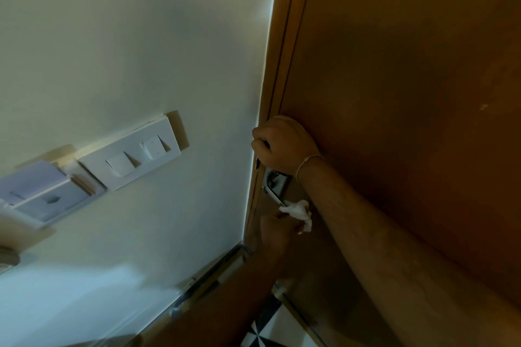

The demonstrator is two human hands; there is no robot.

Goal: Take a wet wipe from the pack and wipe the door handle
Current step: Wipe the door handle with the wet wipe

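Note:
The metal door handle (274, 191) sits at the left edge of the brown wooden door (408, 65). My left hand (273, 231) comes up from below and holds a crumpled white wet wipe (299, 213) against the lower end of the handle. My right hand (283, 146) is just above the handle, closed in a fist at the door's edge, with a thin thread around the wrist. What the fist grips is hidden by the fingers. The right forearm covers part of the handle plate. The pack of wipes is not in view.
A cream wall (127, 36) lies left of the door frame (277, 70). A white switch plate (132, 156) and a card holder (48, 194) are fixed to the wall. Black and white floor tiles (267, 329) show at the bottom.

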